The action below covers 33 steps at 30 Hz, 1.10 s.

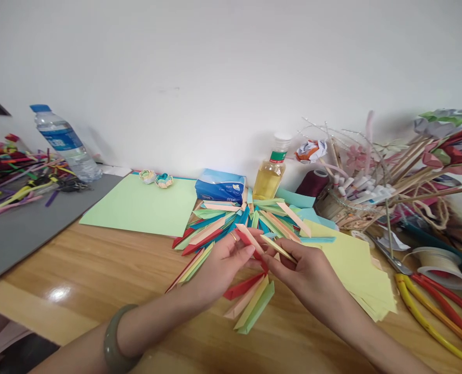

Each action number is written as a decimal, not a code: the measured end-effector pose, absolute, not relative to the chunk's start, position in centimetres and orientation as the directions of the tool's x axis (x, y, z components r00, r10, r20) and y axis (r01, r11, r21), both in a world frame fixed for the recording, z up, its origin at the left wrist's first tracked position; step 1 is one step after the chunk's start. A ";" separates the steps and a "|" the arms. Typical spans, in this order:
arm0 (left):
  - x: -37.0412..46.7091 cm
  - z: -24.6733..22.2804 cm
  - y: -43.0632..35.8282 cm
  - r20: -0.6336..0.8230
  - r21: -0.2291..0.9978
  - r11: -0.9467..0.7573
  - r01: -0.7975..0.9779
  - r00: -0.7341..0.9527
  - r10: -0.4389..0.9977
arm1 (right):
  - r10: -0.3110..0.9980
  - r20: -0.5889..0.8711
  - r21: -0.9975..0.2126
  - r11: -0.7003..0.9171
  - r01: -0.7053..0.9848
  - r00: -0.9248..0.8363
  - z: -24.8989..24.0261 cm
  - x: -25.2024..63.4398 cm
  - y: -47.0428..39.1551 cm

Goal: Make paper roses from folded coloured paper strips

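Note:
My left hand (229,258) pinches a folded red and pale pink paper strip (248,238) between thumb and fingers. In my right hand (301,264) is a folded pale yellow paper strip (274,245), whose tip is close to the red one. The fingertips of both hands nearly meet. Behind them, folded paper strips (211,228) in red, pink, blue and green fan out over the table. Below the hands hangs or lies a smaller fan of red, pink, yellow and green strips (250,301); whether it joins the held strips is hidden.
Yellow paper sheets (365,265) lie at right, beside scissors (398,265), a wire spool (443,265) and a pen basket (351,210). A tissue pack (220,186) and an oil-coloured bottle (270,176) stand behind. Green sheets (137,205) and a water bottle (65,143) are left.

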<state>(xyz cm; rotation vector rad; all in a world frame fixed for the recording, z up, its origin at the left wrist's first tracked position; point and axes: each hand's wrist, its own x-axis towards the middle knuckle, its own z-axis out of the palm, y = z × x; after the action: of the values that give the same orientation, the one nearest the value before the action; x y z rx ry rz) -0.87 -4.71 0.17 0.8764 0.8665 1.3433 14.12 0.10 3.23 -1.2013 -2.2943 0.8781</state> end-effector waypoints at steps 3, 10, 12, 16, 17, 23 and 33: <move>-0.9 0.3 -4.7 -0.039 0.908 0.040 -0.417 0.009 0.999 | 0.804 0.080 -0.686 0.473 0.553 -0.589 3.4 14.3 0.2; -0.9 0.5 -5.0 -0.139 0.893 0.127 -0.432 0.002 0.990 | 0.800 0.353 -0.730 0.560 0.391 -0.486 3.6 14.8 0.6; -0.8 0.5 -5.1 -0.159 0.875 0.151 -0.460 0.022 0.987 | 0.808 0.358 -0.737 0.552 0.389 -0.467 3.1 14.6 0.6; -0.3 0.5 -5.3 -0.219 0.812 0.200 -0.549 0.030 0.975 | 0.834 0.337 -0.781 0.507 0.365 -0.437 2.4 13.9 0.0; -0.2 0.5 -5.3 -0.222 0.801 0.198 -0.566 0.026 0.975 | 0.833 0.340 -0.777 0.510 0.369 -0.436 2.4 13.8 -0.2; 0.0 0.7 -5.3 -0.233 0.760 0.192 -0.621 0.015 0.972 | 0.827 0.391 -0.751 0.540 0.379 -0.404 2.0 13.7 -0.9; 0.2 0.6 -5.4 -0.187 0.759 0.178 -0.626 0.051 0.981 | 0.762 0.432 -0.745 0.603 0.284 -0.483 1.2 13.4 -1.4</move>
<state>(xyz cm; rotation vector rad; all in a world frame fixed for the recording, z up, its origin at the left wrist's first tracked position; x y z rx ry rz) 0.15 -5.44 0.58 0.5616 0.7961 1.3249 13.36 -1.38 1.19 -0.8250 -2.0459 0.7751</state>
